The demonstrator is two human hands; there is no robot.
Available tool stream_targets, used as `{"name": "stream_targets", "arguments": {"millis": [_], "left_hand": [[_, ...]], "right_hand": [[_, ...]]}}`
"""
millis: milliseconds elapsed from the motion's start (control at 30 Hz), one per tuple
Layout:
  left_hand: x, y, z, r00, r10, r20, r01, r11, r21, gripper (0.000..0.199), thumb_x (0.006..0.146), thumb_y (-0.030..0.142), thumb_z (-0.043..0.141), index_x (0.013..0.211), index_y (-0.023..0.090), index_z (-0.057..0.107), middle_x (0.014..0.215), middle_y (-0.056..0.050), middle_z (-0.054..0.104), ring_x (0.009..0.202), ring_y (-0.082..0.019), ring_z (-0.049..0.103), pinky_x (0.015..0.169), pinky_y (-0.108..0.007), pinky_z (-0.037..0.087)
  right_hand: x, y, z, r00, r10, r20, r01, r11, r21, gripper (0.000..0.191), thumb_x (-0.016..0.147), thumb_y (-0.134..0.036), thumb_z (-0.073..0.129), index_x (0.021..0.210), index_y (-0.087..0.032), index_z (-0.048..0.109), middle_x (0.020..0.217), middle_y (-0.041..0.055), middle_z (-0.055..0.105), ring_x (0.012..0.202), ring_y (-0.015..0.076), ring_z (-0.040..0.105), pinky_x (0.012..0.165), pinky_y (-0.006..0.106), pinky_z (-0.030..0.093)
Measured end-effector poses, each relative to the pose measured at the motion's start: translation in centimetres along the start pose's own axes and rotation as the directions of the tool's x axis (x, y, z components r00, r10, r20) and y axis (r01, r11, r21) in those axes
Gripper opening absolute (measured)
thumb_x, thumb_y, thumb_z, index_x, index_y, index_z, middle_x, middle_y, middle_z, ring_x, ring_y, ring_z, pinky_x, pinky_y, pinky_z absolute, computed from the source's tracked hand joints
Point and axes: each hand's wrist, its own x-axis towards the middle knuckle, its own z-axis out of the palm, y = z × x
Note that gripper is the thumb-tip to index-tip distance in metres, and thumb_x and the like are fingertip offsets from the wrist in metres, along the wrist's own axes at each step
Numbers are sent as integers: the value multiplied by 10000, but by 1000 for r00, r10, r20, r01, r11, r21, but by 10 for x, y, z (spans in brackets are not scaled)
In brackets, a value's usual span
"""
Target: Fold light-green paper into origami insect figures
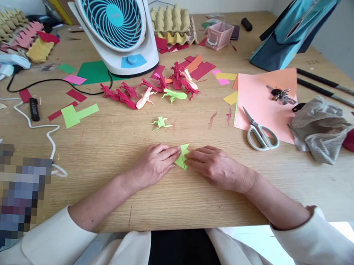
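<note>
A small piece of light green folded paper (pixel 181 157) lies on the table in front of me, with pointed corners and creases showing. On its left edge the fingers of my left hand (pixel 158 161) are closed and press down. My right hand (pixel 215 165) pinches its right side; the fingertips partly cover the paper. Just beyond my hands sits a light green origami frog (pixel 161 123). Farther back is another green origami figure (pixel 174 95), beside a pale peach figure (pixel 146 98) and several dark red origami figures (pixel 126 96).
A white fan (pixel 133 61) stands at the back, its black cord running left. Scissors (pixel 260 132) and keys (pixel 281 94) lie on pink paper sheets (pixel 252 101) at right, near a grey cloth (pixel 319 128). Green paper scraps (pixel 75 115) and a black lighter-like object (pixel 34 109) are at left.
</note>
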Motion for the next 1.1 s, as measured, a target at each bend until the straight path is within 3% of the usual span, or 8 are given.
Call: {"name": "stream_targets", "arguments": {"millis": [233, 533, 733, 967, 1100], "left_hand": [[-4, 3, 0, 998, -38, 41, 38, 999, 9, 421, 947, 218, 543, 1357, 126, 529, 1377, -118, 591, 1083, -255, 551, 926, -433, 490], [0, 0, 3, 992, -105, -71, 90, 977, -194, 440, 967, 188, 483, 1402, 124, 472, 1332, -144, 593, 1165, -249, 533, 986, -441, 484], [6, -1, 4, 991, -135, -16, 131, 981, -145, 386, 967, 218, 486, 1337, 134, 555, 1281, -134, 602, 1108, -252, 535, 969, -434, 489], [4, 5, -1, 984, -155, 85, 153, 988, 27, 465, 944, 341, 558, 1368, 154, 524, 1358, -121, 579, 1150, -293, 516, 948, -468, 471], [-2, 4, 2, 992, -121, 38, 121, 993, -7, 484, 954, 320, 542, 1404, 153, 480, 1386, -127, 566, 1169, -281, 518, 969, -460, 465]], "right_hand": [[2, -2, 2, 1000, -3, 6, 3, 1000, -31, 288, 983, -172, 446, 1241, -164, 575, 1100, 113, 601, 971, 223, 552, 854, 366, 449], [2, -3, 2, 1000, 2, -6, -2, 1000, -29, 275, 976, -155, 443, 1196, -162, 609, 1112, 121, 583, 985, 223, 537, 834, 367, 451], [1, -4, 3, 1000, 18, 2, -18, 1000, -14, 253, 982, -169, 440, 1158, -157, 621, 1078, 115, 581, 968, 222, 531, 835, 363, 441], [2, -4, 3, 1000, 25, -9, -25, 1000, 5, 255, 978, -166, 452, 1165, -162, 626, 1067, 115, 579, 958, 214, 523, 832, 358, 427], [3, -5, 2, 999, 31, -9, -31, 1000, -4, 254, 970, -153, 461, 1157, -161, 632, 1044, 112, 583, 931, 212, 526, 820, 354, 427]]}}
